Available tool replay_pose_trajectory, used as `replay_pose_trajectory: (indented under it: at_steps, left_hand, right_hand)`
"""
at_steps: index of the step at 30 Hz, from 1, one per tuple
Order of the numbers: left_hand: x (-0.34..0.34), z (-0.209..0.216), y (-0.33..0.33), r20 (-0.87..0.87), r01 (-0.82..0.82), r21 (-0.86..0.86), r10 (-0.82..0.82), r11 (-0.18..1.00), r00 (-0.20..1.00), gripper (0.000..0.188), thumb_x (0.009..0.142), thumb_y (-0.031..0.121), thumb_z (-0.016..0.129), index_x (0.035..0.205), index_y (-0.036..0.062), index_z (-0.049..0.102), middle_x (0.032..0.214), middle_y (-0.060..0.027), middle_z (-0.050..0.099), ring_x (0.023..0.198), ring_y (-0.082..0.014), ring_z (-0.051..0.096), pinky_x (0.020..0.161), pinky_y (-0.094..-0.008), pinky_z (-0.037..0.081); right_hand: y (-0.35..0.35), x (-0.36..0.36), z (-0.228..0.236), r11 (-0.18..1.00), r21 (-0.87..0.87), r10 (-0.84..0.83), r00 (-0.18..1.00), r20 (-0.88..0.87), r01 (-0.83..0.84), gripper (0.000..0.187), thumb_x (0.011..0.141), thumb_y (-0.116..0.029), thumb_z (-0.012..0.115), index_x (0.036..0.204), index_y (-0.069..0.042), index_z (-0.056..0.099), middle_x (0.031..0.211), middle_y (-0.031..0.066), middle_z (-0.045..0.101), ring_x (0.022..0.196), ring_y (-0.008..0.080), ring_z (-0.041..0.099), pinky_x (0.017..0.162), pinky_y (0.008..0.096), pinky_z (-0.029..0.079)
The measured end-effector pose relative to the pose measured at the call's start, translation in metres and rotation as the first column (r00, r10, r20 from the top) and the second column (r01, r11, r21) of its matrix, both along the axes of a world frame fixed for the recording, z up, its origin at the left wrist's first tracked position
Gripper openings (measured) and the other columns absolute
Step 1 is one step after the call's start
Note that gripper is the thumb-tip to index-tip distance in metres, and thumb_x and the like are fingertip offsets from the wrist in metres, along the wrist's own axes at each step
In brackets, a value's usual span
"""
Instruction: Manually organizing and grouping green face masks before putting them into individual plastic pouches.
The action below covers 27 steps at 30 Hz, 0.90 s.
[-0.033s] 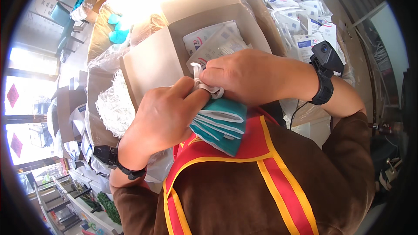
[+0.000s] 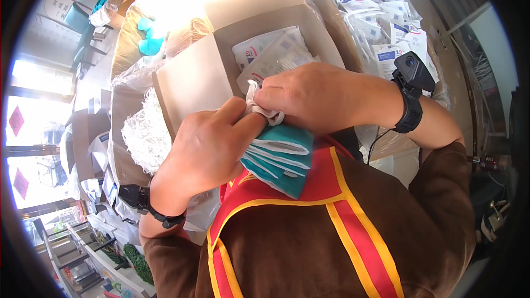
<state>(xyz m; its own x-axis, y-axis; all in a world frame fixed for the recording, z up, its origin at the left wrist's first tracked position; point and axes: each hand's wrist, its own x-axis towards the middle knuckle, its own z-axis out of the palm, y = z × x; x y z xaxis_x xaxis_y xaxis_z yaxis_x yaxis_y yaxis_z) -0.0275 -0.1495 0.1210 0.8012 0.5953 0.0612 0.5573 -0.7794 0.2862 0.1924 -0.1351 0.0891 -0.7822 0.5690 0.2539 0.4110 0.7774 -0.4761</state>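
My left hand (image 2: 207, 146) and my right hand (image 2: 295, 94) meet over the open cardboard box, both closed, pinching a white cloth strap (image 2: 270, 115) between them. The strap is looped or knotted; its exact form is partly hidden by my fingers. Just below my hands is a folded teal cloth bundle (image 2: 281, 160) with white layers showing at its edges, against my red apron (image 2: 323, 185). Flat white printed packets (image 2: 273, 55) lie inside the cardboard box (image 2: 190, 80), beyond my fingers.
A large plastic-lined carton at the right holds many white packets (image 2: 381, 27). Left of the box, a heap of white strands (image 2: 146, 132) sits in a plastic-lined carton. Teal pieces (image 2: 149, 38) lie at the far left. A grey rack (image 2: 83, 254) stands at lower left.
The small upright end of the white strap has shifted slightly to the right between my fingers. Otherwise my hands hold their place.
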Motion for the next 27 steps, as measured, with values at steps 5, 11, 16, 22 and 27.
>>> replay_pose_trajectory:
  at_steps: [5,11,16,22,27]
  left_hand:
    - [-0.009,-0.002,-0.001,0.049,-0.008,0.006,0.008,1.000,0.999,0.030,0.064,0.013,0.069,0.093,0.0101,0.065,0.081,-0.0098,0.055,0.065,-0.0328,0.060,0.057,-0.0382,0.048]
    - [-0.018,-0.006,-0.002,0.182,0.049,0.008,-0.050,0.999,0.982,0.033,0.070,0.020,0.070,0.099,0.0055,0.063,0.085,-0.0131,0.061,0.067,-0.0341,0.063,0.058,-0.0378,0.051]
    - [-0.032,-0.018,-0.003,0.206,0.024,0.031,-0.030,0.999,0.978,0.032,0.070,0.016,0.067,0.100,0.0043,0.061,0.080,-0.0089,0.058,0.061,-0.0282,0.060,0.056,-0.0358,0.050]
    - [-0.063,-0.017,0.003,0.149,0.010,0.239,-0.047,0.971,0.988,0.031,0.069,0.023,0.070,0.092,0.0049,0.061,0.073,-0.0071,0.059,0.055,-0.0227,0.060,0.050,-0.0314,0.049]
    - [-0.075,-0.024,0.003,0.148,0.010,0.276,-0.053,0.961,0.988,0.031,0.068,0.024,0.071,0.091,0.0053,0.061,0.071,-0.0066,0.058,0.053,-0.0223,0.059,0.050,-0.0310,0.048]
  right_hand:
    - [0.002,0.015,0.003,0.997,-0.066,-0.039,0.992,0.121,0.047,0.012,0.082,-0.012,0.057,0.085,-0.001,0.055,0.086,0.0181,0.061,0.085,0.0344,0.063,0.071,0.0416,0.050]
    - [-0.015,0.026,0.011,0.995,-0.102,0.011,1.000,0.011,-0.009,0.015,0.085,-0.014,0.057,0.079,-0.001,0.052,0.069,0.0156,0.058,0.067,0.0361,0.062,0.061,0.0422,0.049]
    - [-0.038,0.040,0.024,1.000,-0.018,0.021,0.987,0.158,-0.019,0.018,0.086,-0.016,0.058,0.076,-0.002,0.051,0.062,0.0130,0.056,0.058,0.0330,0.061,0.050,0.0404,0.047]
    - [-0.058,0.067,0.044,0.987,-0.162,0.025,0.967,0.252,0.017,0.023,0.088,-0.020,0.058,0.075,-0.003,0.049,0.061,0.0114,0.055,0.054,0.0327,0.058,0.046,0.0398,0.044]
    - [-0.068,0.083,0.060,0.908,-0.409,0.016,0.967,0.254,0.093,0.021,0.085,-0.019,0.062,0.075,-0.005,0.049,0.063,0.0105,0.056,0.060,0.0322,0.059,0.050,0.0411,0.044]
